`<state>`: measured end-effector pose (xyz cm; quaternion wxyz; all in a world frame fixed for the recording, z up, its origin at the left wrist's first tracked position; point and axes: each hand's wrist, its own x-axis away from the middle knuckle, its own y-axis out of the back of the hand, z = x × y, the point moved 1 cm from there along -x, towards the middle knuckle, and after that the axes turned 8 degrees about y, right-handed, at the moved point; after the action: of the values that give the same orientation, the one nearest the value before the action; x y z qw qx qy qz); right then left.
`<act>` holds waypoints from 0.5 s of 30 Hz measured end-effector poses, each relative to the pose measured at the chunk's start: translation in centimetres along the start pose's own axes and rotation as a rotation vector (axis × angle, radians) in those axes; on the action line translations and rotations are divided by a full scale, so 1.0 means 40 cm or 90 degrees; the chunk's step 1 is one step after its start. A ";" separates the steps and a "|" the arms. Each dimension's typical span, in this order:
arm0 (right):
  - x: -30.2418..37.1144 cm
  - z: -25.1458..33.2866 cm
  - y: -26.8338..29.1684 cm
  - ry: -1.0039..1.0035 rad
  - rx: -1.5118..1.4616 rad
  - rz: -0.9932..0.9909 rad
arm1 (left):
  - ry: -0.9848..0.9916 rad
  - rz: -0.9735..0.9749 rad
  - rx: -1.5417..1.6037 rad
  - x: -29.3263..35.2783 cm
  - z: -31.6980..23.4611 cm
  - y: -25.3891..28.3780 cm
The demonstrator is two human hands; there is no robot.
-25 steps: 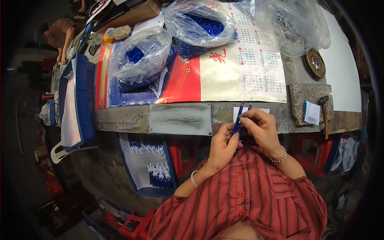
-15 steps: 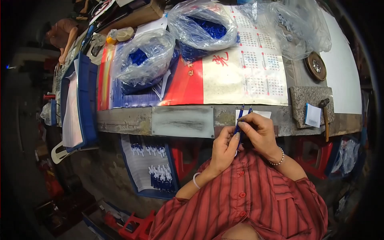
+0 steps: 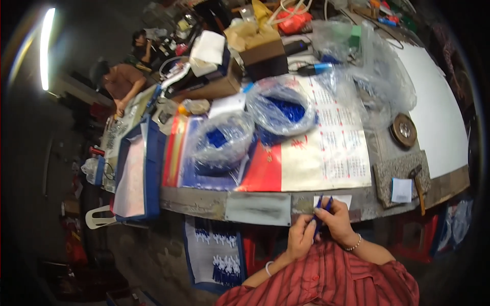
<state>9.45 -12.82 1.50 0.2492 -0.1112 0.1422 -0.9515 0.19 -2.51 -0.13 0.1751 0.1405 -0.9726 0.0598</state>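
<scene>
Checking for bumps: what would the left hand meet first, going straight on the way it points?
Besides the slim blue pieces at its fingertips, probably the right hand, close by, up and to the right; depth is unclear.

Two slim blue pieces (image 3: pixel 317 223), held side by side, tips forward.

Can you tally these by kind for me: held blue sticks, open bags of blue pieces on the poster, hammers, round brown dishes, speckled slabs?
Blue sticks: 2
Bags: 2
Hammer: 1
Dish: 1
Slab: 1
Total: 7
</scene>
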 end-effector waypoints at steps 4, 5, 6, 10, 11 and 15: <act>0.008 0.003 -0.007 0.083 0.018 -0.015 | -0.022 0.016 -0.007 0.013 -0.015 -0.017; 0.005 0.003 -0.008 0.121 0.037 -0.017 | -0.018 0.025 -0.016 0.014 -0.016 -0.019; 0.005 0.012 -0.013 0.134 0.051 -0.012 | -0.032 0.021 -0.009 0.018 -0.020 -0.023; 0.010 0.009 -0.014 0.068 -0.024 -0.006 | -0.044 0.008 -0.008 0.018 -0.010 -0.026; 0.010 0.016 -0.016 0.072 -0.025 -0.008 | -0.047 0.011 -0.010 0.012 -0.004 -0.021; 0.017 -0.008 -0.008 -0.029 -0.070 0.066 | -0.096 -0.061 0.011 -0.002 -0.011 -0.024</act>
<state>8.64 -12.81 1.40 0.2945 -0.1386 0.1938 -0.9255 0.68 -3.34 0.31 0.1031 0.1927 -0.9746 0.0487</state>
